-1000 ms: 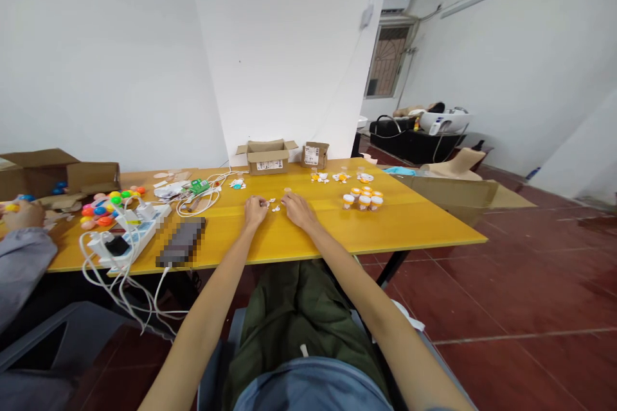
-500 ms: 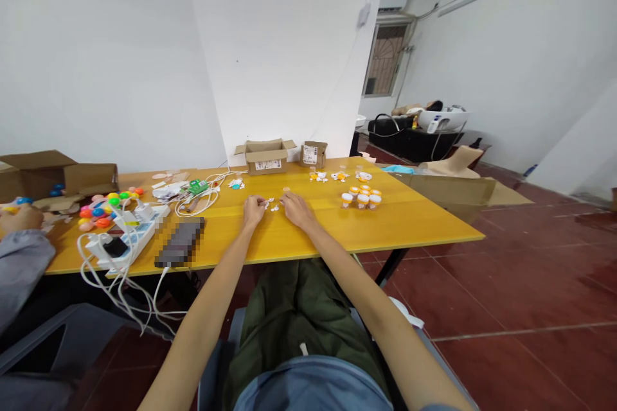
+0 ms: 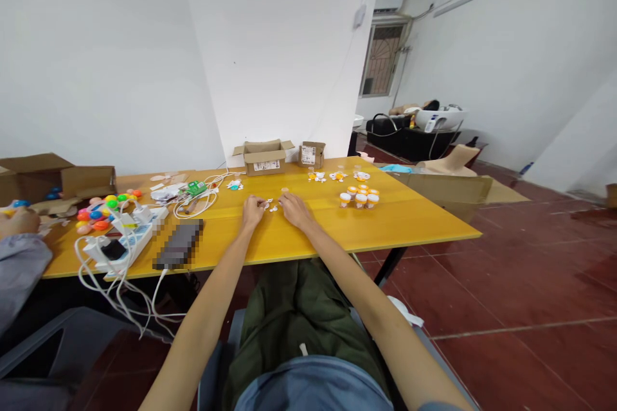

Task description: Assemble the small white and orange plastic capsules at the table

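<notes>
Several small white pieces [image 3: 272,208] lie on the yellow table between my two hands. Just left of them rests my left hand [image 3: 252,210], fingers curled and closed, with a bit of white at the fingertips too small to name. My right hand [image 3: 293,209] is on their right, its fingers bent down and pressed together at the tabletop; whatever they hold is hidden. A small clear round container [image 3: 285,191] stands just beyond my right fingertips. Farther right is a cluster of small jars [image 3: 360,198] with white and orange lids.
Along the back stand two open cardboard boxes [image 3: 264,158]. Small orange-and-white piles [image 3: 339,176] sit back right. To the left are a phone [image 3: 179,244], a power strip [image 3: 130,241] with cables, colourful balls [image 3: 99,213] and another person's hand [image 3: 20,222].
The whole view has shifted slightly. Both hands stay by the white pieces, with only slight finger movement visible.
</notes>
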The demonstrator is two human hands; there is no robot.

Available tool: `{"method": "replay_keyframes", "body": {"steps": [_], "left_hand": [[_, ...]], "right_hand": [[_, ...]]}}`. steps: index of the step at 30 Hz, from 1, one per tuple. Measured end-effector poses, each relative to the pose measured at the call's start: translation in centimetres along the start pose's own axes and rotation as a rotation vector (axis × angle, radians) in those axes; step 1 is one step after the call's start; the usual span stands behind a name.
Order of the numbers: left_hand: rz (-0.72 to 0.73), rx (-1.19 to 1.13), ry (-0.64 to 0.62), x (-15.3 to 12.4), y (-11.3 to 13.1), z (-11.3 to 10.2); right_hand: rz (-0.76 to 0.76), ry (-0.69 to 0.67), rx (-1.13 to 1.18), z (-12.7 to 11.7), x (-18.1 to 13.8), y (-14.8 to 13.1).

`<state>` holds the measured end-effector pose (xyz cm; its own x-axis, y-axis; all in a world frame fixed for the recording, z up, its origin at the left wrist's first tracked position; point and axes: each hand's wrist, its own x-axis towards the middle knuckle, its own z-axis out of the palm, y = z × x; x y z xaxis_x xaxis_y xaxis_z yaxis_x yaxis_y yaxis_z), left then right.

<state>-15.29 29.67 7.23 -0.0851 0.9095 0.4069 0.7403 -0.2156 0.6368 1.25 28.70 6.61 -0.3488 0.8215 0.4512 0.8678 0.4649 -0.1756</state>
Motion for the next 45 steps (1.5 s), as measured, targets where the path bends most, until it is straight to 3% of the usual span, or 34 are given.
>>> {"method": "replay_keyframes", "body": {"steps": [19,25,31,45], "left_hand": [[-0.009,-0.002,-0.008,0.2,-0.4,-0.1],[-0.004,-0.039,-0.013,0.2,-0.5,-0.1],[-0.006,-0.053,-0.04,0.3,-0.7,0.0],[-0.004,-0.067,-0.019,0.0,-0.1,-0.2]], "right_hand": [[-0.029,0.013,-0.003,0.1,0.1,0.1],[-0.176,0.076,0.018,-0.3,-0.3,-0.8],[-0.267,0.029,0.042,0.0,-0.2,-1.1],[-0.246,-0.032,0.088,0.1,-0.1,-1.1]]}}
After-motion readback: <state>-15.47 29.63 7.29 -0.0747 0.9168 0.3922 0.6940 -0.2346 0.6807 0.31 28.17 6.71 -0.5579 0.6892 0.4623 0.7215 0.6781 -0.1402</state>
